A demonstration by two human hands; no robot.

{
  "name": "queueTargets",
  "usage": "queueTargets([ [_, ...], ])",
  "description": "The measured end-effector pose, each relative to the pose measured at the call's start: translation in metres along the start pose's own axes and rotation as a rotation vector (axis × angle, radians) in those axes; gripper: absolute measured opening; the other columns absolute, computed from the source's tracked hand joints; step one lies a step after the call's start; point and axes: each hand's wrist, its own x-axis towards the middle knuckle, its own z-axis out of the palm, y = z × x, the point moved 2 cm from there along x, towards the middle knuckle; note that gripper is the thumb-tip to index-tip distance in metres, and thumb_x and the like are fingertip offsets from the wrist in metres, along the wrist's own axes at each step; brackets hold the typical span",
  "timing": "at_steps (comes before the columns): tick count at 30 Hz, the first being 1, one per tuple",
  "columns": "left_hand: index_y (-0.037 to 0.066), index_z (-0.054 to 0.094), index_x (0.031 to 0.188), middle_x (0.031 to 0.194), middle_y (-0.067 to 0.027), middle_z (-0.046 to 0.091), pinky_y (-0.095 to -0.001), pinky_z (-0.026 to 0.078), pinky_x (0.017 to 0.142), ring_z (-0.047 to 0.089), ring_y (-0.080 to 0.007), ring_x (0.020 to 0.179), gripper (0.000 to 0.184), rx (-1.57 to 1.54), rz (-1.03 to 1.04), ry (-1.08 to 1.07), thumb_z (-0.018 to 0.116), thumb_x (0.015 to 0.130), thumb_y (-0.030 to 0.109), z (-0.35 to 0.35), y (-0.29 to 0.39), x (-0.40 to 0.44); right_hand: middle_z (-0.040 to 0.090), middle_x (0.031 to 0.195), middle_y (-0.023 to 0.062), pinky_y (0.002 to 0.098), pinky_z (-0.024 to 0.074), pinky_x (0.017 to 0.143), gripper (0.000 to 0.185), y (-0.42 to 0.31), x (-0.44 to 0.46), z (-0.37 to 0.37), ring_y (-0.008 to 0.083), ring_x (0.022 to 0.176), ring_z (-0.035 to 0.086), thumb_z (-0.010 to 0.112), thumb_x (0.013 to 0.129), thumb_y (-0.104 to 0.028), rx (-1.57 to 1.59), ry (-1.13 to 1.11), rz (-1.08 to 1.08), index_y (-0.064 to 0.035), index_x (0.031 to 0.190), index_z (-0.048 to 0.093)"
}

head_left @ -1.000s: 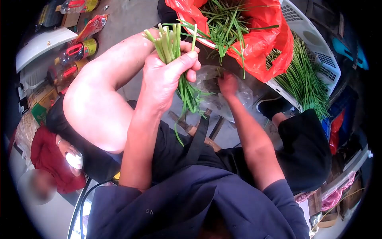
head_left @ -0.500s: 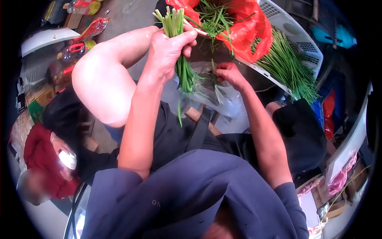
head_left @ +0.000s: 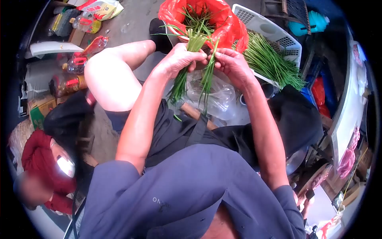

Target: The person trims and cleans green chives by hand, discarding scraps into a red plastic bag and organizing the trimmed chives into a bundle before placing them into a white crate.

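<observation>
My left hand (head_left: 177,59) is closed around a bunch of green chives (head_left: 181,84), pale cut ends up and leaves hanging down. Close beside it, my right hand (head_left: 234,68) pinches a few chive stalks (head_left: 207,81), which dangle between the two hands. The fingertips of both hands nearly meet; whether they touch is hard to tell. Just beyond them stands a red plastic bag (head_left: 229,24), open at the top, with loose green leaves in it. More long chives (head_left: 270,59) lie in a white slotted basket (head_left: 292,44) to the right.
Below my hands are a clear plastic bag (head_left: 221,99) and a wooden piece (head_left: 195,113). Bottles (head_left: 87,24) stand at the left. A person in a dark red top (head_left: 34,149) sits at the lower left, holding a phone (head_left: 65,166). A teal container (head_left: 314,22) is at the upper right.
My right hand has risen to my left hand, with thin stalks in its fingers. My left hand and its bunch have moved lower and right. The whole view has shifted a little.
</observation>
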Motion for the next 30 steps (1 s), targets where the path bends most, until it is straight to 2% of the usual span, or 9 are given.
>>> queueTargets([
  [5,0.003,0.061,0.083,0.073,-0.0044,0.063,-0.0216,0.035,0.044,0.046,-0.0076,0.049,0.016,0.019,-0.026,-0.020,0.071,0.078,0.014,0.007,-0.005,0.001,0.065,0.086,0.0028,0.0234,0.0542,0.066,0.020,0.011,0.002,0.000,0.0073,0.064,0.059,0.063,0.089,-0.014,0.031,0.072,-0.070,-0.0011,0.103,0.063],
  [9,0.003,0.060,0.084,0.070,-0.0028,0.060,-0.0220,0.035,0.043,0.046,-0.0081,0.048,0.015,0.000,-0.051,0.003,0.070,0.077,0.012,0.007,-0.006,0.003,0.063,0.079,0.0010,0.0238,0.0512,0.060,0.018,0.017,0.005,0.000,0.0077,0.060,0.057,0.063,0.089,-0.016,-0.105,0.132,-0.096,-0.0002,0.099,0.065],
  [21,0.002,0.059,0.083,0.066,-0.0035,0.058,-0.0249,0.038,0.043,0.048,-0.0106,0.045,0.013,-0.039,-0.051,0.045,0.068,0.076,0.010,-0.001,-0.013,0.009,0.060,0.072,0.0008,0.0225,0.0466,0.054,0.017,0.011,0.003,-0.012,0.0068,0.056,0.053,0.065,0.087,-0.016,-0.167,0.276,-0.206,0.0000,0.092,0.065],
  [30,0.002,0.060,0.083,0.067,-0.0034,0.059,-0.0228,0.035,0.041,0.047,-0.0089,0.043,0.012,-0.030,-0.055,0.049,0.067,0.076,0.007,-0.003,-0.015,0.012,0.061,0.072,-0.0011,0.0184,0.0403,0.053,0.018,0.013,0.005,0.003,0.0049,0.058,0.051,0.066,0.087,-0.018,-0.287,0.135,-0.174,-0.0022,0.095,0.066],
])
